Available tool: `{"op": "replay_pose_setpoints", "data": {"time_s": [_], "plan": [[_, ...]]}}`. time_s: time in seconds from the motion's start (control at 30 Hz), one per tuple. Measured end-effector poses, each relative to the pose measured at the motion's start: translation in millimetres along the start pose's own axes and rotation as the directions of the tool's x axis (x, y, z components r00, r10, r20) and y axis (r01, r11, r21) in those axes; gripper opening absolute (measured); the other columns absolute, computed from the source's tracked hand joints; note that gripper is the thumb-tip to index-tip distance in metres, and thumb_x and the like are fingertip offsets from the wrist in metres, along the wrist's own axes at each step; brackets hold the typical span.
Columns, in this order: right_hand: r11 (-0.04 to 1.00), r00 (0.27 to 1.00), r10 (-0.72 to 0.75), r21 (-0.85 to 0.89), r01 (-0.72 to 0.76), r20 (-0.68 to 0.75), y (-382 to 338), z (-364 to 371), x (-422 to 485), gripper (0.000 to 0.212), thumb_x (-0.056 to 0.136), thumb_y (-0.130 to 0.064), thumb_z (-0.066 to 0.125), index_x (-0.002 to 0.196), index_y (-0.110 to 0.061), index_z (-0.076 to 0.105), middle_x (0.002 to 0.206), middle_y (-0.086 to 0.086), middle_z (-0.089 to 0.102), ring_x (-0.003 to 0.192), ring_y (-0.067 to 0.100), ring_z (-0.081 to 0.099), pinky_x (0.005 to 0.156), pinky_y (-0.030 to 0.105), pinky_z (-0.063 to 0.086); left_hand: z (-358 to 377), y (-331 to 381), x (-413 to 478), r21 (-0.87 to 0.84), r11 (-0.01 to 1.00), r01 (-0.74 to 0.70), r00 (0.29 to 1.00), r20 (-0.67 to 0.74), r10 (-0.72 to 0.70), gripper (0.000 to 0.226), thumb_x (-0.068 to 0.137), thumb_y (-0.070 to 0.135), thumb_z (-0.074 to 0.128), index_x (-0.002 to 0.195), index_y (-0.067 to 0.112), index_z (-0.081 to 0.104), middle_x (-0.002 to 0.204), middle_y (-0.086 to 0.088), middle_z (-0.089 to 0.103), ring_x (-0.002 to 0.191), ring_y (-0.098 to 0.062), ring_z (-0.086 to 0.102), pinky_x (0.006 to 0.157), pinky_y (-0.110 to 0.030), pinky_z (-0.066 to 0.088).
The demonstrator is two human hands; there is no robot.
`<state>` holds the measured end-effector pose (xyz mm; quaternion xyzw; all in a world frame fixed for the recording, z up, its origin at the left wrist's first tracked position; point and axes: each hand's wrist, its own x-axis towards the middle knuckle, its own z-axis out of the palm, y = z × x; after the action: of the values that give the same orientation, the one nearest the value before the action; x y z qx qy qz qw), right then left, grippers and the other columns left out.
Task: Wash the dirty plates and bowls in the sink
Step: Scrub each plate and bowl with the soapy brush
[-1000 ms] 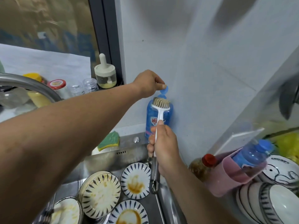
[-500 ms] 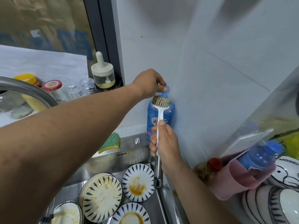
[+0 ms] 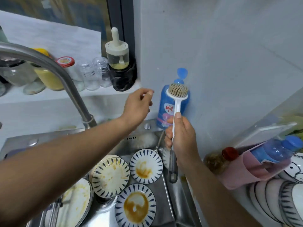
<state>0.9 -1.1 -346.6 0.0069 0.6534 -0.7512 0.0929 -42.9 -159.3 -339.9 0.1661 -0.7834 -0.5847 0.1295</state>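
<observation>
Several dirty blue-striped plates lie in the steel sink (image 3: 165, 200): one with a brown stain (image 3: 136, 207) at the front, another stained one (image 3: 146, 166) behind it, and a pale smeared one (image 3: 110, 176) to their left. My right hand (image 3: 181, 135) grips the white handle of a dish brush (image 3: 177, 94), held upright with its bristles in front of the blue dish soap bottle (image 3: 164, 110). My left hand (image 3: 138, 106) hovers left of the bottle, fingers loosely curled and holding nothing.
The steel faucet (image 3: 54, 71) arches over the sink's left side. Jars and glasses (image 3: 96, 74) line the windowsill. On the right counter stand a pink holder with a blue bottle (image 3: 272, 151), a red-capped bottle (image 3: 219, 159) and stacked bowls (image 3: 278, 202).
My left hand has let go of the soap bottle's pump and drawn back to the left. The brush stays upright in my right hand.
</observation>
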Motion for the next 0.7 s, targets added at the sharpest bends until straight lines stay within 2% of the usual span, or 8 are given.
{"op": "replay_pose_setpoints", "data": {"time_s": [0.07,0.1,0.17,0.23,0.37,0.47,0.57,0.7], "plan": [[0.999,0.999,-0.01,-0.048,0.012,0.042,12,3,-6,0.039,0.11,-0.038,0.037,0.095,-0.007,0.055,0.055,0.005,0.039,0.04,0.016,0.035,0.037,0.023,0.031,-11,-66,-46,0.024,0.957,0.288,0.947,0.139,-0.288,0.014,0.104,0.02,0.057,0.096,0.014,0.067,0.074,-0.004,0.062,0.053,-0.011,0.055,0.044,-0.018,0.045],[0.997,0.998,0.001,-0.079,0.005,0.07,21,8,-10,0.039,0.11,-0.038,0.037,0.094,-0.007,0.055,0.054,0.005,0.039,0.04,0.016,0.035,0.037,0.023,0.031,-21,-100,-72,0.05,0.896,0.442,0.87,0.217,-0.442,0.016,0.104,0.015,0.057,0.091,0.012,0.065,0.072,-0.007,0.06,0.051,-0.012,0.054,0.044,-0.02,0.046],[0.991,0.993,0.017,-0.132,-0.002,0.114,35,11,-14,0.038,0.11,-0.038,0.038,0.093,-0.008,0.056,0.054,0.004,0.04,0.039,0.017,0.036,0.038,0.023,0.031,-34,-152,-105,0.115,0.786,0.607,0.73,0.31,-0.609,0.016,0.103,0.008,0.056,0.09,0.008,0.064,0.072,-0.014,0.059,0.051,-0.016,0.053,0.051,-0.024,0.048],[0.981,0.987,0.044,-0.192,-0.014,0.155,49,19,-19,0.037,0.11,-0.037,0.039,0.091,-0.01,0.056,0.053,0.002,0.042,0.039,0.017,0.037,0.039,0.023,0.031,-47,-188,-123,0.128,0.732,0.669,0.662,0.345,-0.665,0.012,0.103,0.009,0.056,0.096,0.004,0.065,0.074,-0.016,0.059,0.058,-0.019,0.052,0.058,-0.028,0.046],[0.968,0.971,0.102,-0.248,-0.047,0.216,70,31,-31,0.036,0.109,-0.039,0.04,0.09,-0.014,0.057,0.055,0.003,0.044,0.041,0.018,0.039,0.039,0.025,0.033,-55,-216,-134,0.072,0.639,0.766,0.575,0.367,-0.731,0.013,0.106,0.013,0.052,0.108,0.003,0.059,0.072,-0.011,0.054,0.052,-0.016,0.048,0.04,-0.02,0.042],[0.963,0.958,0.127,-0.263,-0.058,0.256,79,36,-39,0.037,0.108,-0.04,0.041,0.092,-0.012,0.058,0.056,0.004,0.045,0.041,0.018,0.039,0.039,0.025,0.032,-53,-229,-134,0.004,0.59,0.807,0.545,0.379,-0.748,0.012,0.104,0.014,0.056,0.114,0.007,0.059,0.08,-0.011,0.06,0.058,-0.016,0.057,0.048,-0.022,0.052],[0.964,0.958,0.1,-0.264,-0.026,0.269,89,40,-46,0.036,0.108,-0.039,0.043,0.09,-0.011,0.058,0.054,0.003,0.044,0.04,0.018,0.038,0.037,0.023,0.031,-53,-238,-136,0.013,0.612,0.791,0.564,0.375,-0.736,0.009,0.105,0.012,0.054,0.109,0.007,0.059,0.079,-0.011,0.057,0.059,-0.016,0.054,0.052,-0.024,0.049],[0.973,0.954,0.048,-0.229,0.022,0.295,97,39,-55,0.04,0.104,-0.043,0.045,0.086,-0.008,0.055,0.051,0.006,0.042,0.039,0.02,0.036,0.038,0.025,0.031,-60,-253,-152,0.075,0.585,0.807,0.53,0.343,-0.775,0.014,0.105,0.005,0.05,0.091,0.002,0.054,0.055,-0.007,0.046,0.033,-0.011,0.038,0.033,-0.017,0.03]]}}
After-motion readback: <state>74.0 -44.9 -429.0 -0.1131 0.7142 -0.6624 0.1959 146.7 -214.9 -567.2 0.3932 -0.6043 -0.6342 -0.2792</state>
